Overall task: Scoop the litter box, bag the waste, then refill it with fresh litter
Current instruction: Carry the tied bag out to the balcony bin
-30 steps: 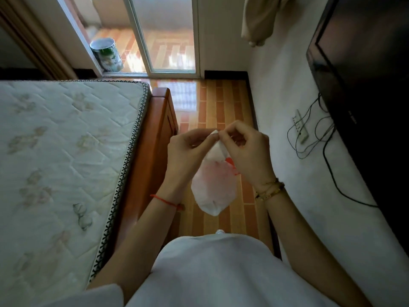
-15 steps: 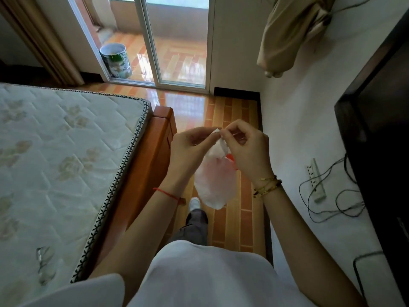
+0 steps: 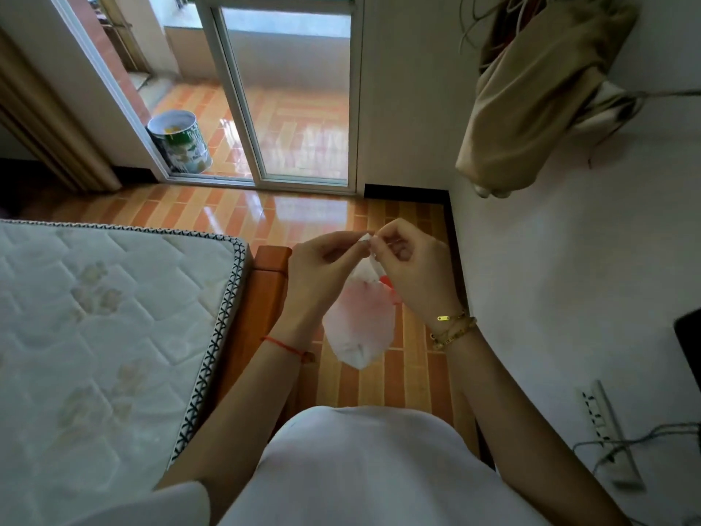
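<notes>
A small translucent plastic bag, whitish with a pink tint, hangs at chest height over the tiled floor. My left hand and my right hand both pinch its gathered top edge, fingertips meeting above the bag. A bit of red shows behind the bag by my right palm. No litter box or scoop is in view.
A bare mattress on a wooden bed frame stands close on my left. A white wall with a power strip and cables is on my right. Ahead, a sliding glass door leads to a balcony with a tin bucket. A beige cloth hangs on the wall.
My view has tilted up and moved forward toward the balcony door. Both hands keep pinching the bag's top in the same way.
</notes>
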